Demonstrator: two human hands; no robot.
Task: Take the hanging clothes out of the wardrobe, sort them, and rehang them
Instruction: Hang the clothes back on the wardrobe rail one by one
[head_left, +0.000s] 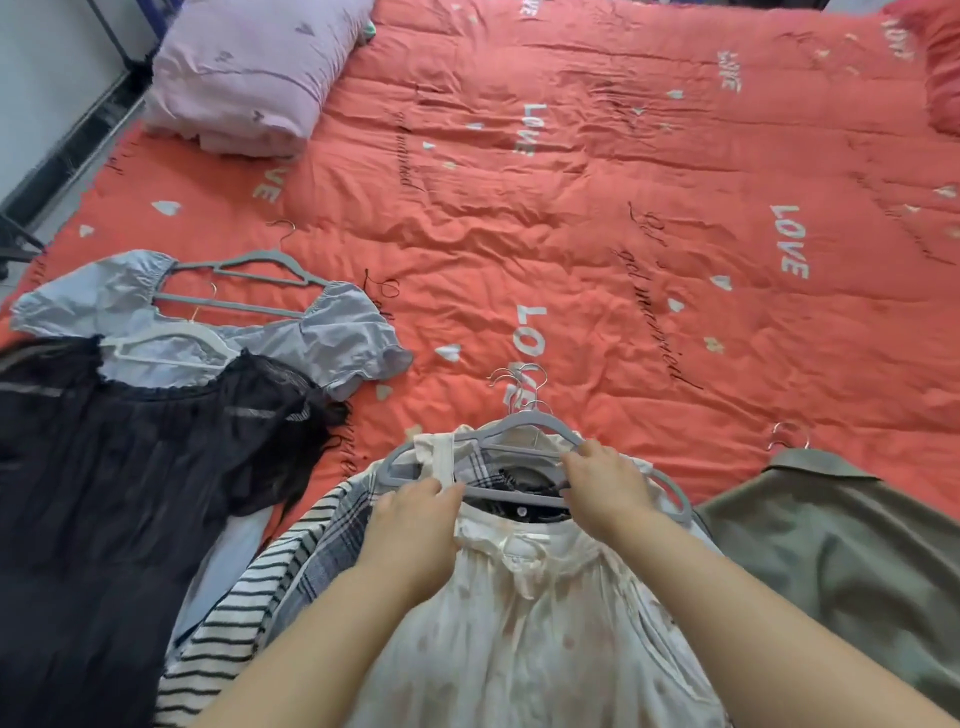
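Note:
A cream dress (524, 623) lies on top of a pile of hung clothes at the bed's near edge, on a grey hanger (524, 423). My left hand (415, 525) pinches the dress's white strap against the hanger's lower bar. My right hand (605, 483) grips the hanger's right shoulder. Under the dress show a plaid shirt (337, 525) and a black-and-white striped top (228, 634). To the left lie a black sheer dress (104, 493) and a pale blue puff-sleeve dress (332, 332), each on a hanger. An olive-green jacket (831, 561) lies at the right.
The red bedspread (571, 208) with "LOVE" lettering covers the whole bed. A folded lilac quilt (249, 73) sits at the far left corner and a red pillow (940, 62) at the far right. The floor and a dark frame (31, 192) run along the left.

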